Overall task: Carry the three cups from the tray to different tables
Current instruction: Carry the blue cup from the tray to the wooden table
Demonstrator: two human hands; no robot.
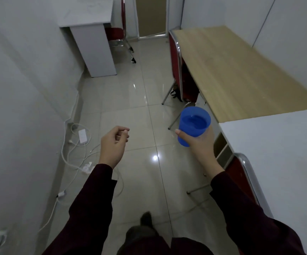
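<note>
My right hand (200, 144) grips a blue plastic cup (193, 124) from below and behind, holding it upright over the tiled floor, just left of the tables on the right. The cup looks to hold some liquid. My left hand (114, 142) hangs in the air at centre left with its fingers curled in and nothing in it. A wooden-topped table (241, 70) runs along the right wall, and a white table (277, 153) adjoins it nearer to me. Another white desk (92, 17) stands at the far left. No tray or other cups are in view.
Red chairs with chrome frames are tucked at the wooden table (176, 67), the white table (241, 173) and the far desk (119, 35). White cables and a power adapter (82, 136) lie on the floor by the left wall. My foot (146, 219) is on the tiles.
</note>
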